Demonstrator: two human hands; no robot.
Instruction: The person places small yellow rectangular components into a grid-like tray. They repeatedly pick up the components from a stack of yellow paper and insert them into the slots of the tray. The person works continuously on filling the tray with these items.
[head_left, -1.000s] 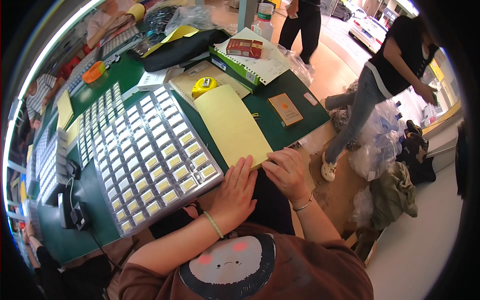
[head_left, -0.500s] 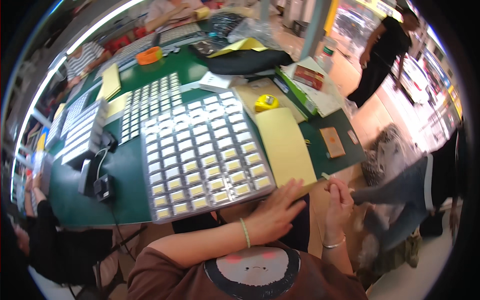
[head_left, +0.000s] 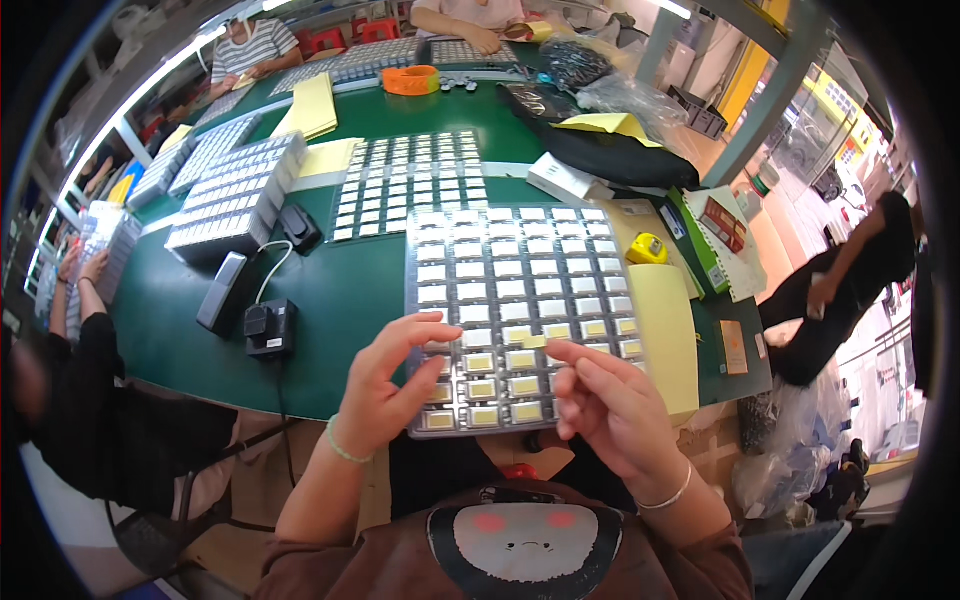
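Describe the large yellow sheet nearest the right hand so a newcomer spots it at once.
On the green table, find the nearest tray, at the front edge. Just right of it lies the yellow sheet, long and plain, with the tape measure at its far end. The other yellow sheets lie farther back; only this one runs along that tray's right side.
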